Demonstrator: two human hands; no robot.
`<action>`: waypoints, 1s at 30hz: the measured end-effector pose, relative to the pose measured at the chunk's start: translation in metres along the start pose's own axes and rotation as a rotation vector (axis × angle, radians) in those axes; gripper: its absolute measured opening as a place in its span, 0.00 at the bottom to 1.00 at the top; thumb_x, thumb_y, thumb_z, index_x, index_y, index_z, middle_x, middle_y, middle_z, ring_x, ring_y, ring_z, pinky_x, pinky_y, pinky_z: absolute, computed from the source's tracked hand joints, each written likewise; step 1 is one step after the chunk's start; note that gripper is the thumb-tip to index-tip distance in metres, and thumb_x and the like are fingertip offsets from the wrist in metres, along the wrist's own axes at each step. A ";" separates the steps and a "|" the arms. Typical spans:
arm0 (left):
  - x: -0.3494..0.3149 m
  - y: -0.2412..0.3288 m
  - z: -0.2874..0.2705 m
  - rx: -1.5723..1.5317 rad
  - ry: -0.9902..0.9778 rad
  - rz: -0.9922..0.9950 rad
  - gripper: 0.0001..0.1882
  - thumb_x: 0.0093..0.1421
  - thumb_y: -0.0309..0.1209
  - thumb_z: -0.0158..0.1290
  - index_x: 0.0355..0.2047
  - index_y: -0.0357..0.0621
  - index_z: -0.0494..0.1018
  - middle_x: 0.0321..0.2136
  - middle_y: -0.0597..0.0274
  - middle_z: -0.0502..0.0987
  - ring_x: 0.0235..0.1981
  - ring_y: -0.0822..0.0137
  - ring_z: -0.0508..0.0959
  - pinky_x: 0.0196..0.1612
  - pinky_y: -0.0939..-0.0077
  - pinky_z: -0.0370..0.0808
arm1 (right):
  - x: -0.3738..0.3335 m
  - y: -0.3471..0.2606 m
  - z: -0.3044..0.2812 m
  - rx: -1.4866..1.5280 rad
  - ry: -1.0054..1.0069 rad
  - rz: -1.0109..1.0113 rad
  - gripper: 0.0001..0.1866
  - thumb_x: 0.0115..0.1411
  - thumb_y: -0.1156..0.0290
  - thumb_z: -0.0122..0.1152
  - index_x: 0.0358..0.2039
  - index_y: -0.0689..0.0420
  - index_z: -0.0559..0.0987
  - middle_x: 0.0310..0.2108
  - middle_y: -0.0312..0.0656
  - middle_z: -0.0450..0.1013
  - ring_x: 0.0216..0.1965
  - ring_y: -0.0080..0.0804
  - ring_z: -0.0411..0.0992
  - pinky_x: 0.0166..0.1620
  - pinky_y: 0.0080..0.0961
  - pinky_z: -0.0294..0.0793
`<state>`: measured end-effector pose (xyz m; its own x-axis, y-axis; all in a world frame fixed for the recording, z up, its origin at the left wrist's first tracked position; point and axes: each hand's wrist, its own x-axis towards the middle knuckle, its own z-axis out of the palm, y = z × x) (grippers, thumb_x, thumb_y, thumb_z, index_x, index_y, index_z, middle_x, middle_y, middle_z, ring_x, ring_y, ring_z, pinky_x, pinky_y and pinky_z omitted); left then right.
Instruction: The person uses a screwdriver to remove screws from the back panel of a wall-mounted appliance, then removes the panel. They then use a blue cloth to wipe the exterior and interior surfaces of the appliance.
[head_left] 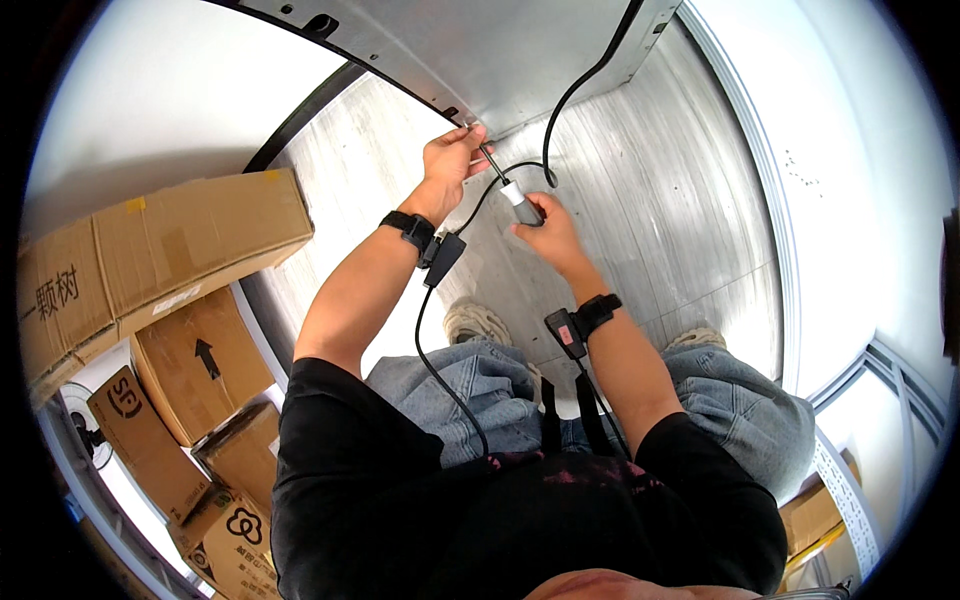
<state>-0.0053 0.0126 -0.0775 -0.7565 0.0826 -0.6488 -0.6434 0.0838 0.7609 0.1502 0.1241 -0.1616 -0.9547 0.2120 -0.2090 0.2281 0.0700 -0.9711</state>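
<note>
My right hand [552, 236] is closed round the grey and white handle of a screwdriver [520, 204]. Its dark shaft slants up and to the left, toward the lower edge of a grey metal cabinet [510, 65]. At that edge, my left hand [453, 168] has thumb and fingers pinched together beside the shaft's far end. Whatever those fingers hold is too small to make out, and the screwdriver's tip is hidden there. Each wrist wears a black strap with a small black device, the left one [410, 228] and the right one [597, 314].
A thick black cable [575, 88] hangs in front of the cabinet and loops onto the grey wood-look floor [670, 190]. Cardboard boxes [190, 235] fill a rack at left. White panels stand on both sides, and a metal shelf frame [905, 400] is at right.
</note>
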 end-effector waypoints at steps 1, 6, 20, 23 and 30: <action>0.001 0.000 0.000 0.024 0.000 0.005 0.09 0.63 0.27 0.50 0.43 0.40 0.72 0.33 0.65 0.78 0.31 0.72 0.79 0.34 0.79 0.78 | -0.002 -0.001 0.003 -0.073 0.091 -0.153 0.26 0.50 0.70 0.69 0.50 0.59 0.72 0.33 0.40 0.72 0.31 0.27 0.71 0.33 0.25 0.73; 0.007 -0.008 -0.006 0.003 -0.018 0.033 0.10 0.63 0.29 0.52 0.43 0.40 0.72 0.34 0.64 0.78 0.33 0.70 0.79 0.35 0.79 0.78 | -0.006 -0.034 -0.018 0.617 -0.179 0.546 0.24 0.53 0.67 0.67 0.49 0.57 0.72 0.32 0.38 0.72 0.33 0.24 0.69 0.35 0.24 0.72; -0.003 -0.006 -0.005 -0.052 -0.034 0.001 0.12 0.67 0.33 0.44 0.43 0.39 0.72 0.35 0.58 0.78 0.35 0.64 0.80 0.37 0.75 0.77 | -0.010 0.013 0.009 0.082 0.066 0.041 0.22 0.46 0.75 0.71 0.42 0.60 0.73 0.35 0.38 0.69 0.36 0.28 0.67 0.40 0.26 0.69; -0.014 -0.008 0.000 -0.053 -0.099 0.071 0.11 0.67 0.32 0.43 0.43 0.41 0.71 0.34 0.58 0.78 0.35 0.63 0.80 0.37 0.75 0.77 | -0.015 0.017 -0.001 0.155 0.043 0.109 0.23 0.44 0.76 0.72 0.42 0.59 0.74 0.34 0.36 0.69 0.36 0.28 0.68 0.41 0.26 0.69; -0.067 0.033 0.029 0.092 -0.399 0.450 0.06 0.66 0.27 0.46 0.40 0.38 0.70 0.33 0.52 0.80 0.33 0.66 0.81 0.34 0.79 0.78 | -0.018 -0.027 -0.070 0.423 0.029 0.028 0.20 0.40 0.79 0.70 0.37 0.60 0.77 0.34 0.34 0.72 0.36 0.25 0.69 0.39 0.24 0.69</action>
<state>0.0275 0.0383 -0.0092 -0.8384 0.4939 -0.2306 -0.2441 0.0382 0.9690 0.1742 0.1866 -0.1235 -0.9421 0.2355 -0.2385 0.1497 -0.3411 -0.9280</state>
